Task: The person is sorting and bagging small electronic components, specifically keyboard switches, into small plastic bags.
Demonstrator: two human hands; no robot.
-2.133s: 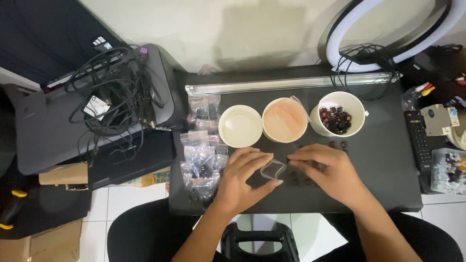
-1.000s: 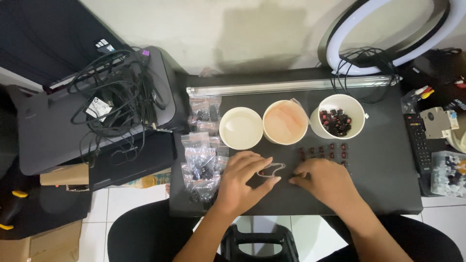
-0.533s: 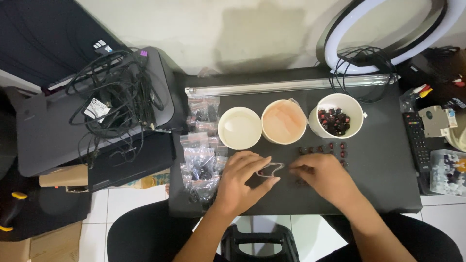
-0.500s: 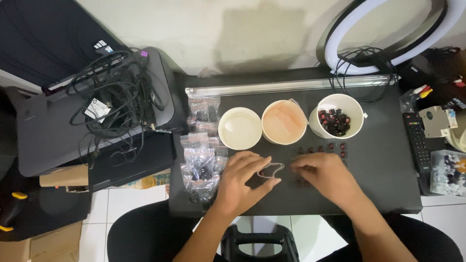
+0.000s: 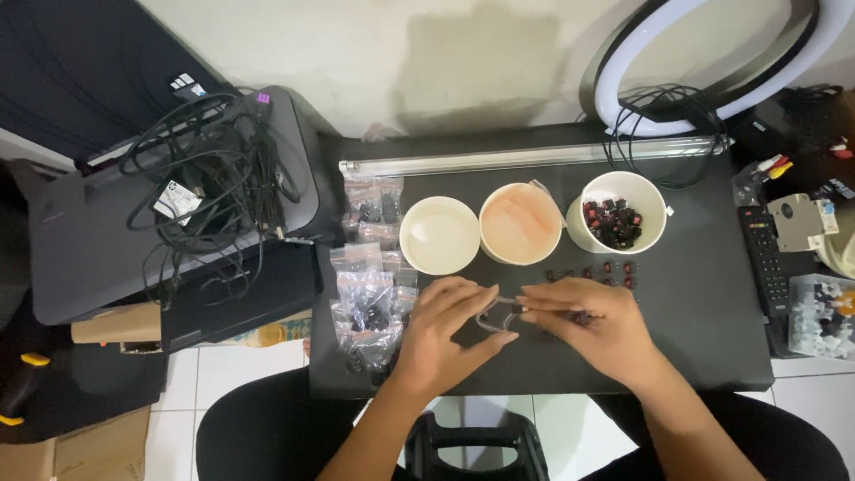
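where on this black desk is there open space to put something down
Bare desk lies right of the right hand, below the bowl of dark pieces. A thin strip runs between the light tube and the bowls. Crowded: small bags left of the left hand.

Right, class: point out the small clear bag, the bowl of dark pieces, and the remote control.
small clear bag (image 5: 492, 316), head view, its open mouth.
bowl of dark pieces (image 5: 645, 191), head view, its right rim.
remote control (image 5: 767, 264), head view, its middle.
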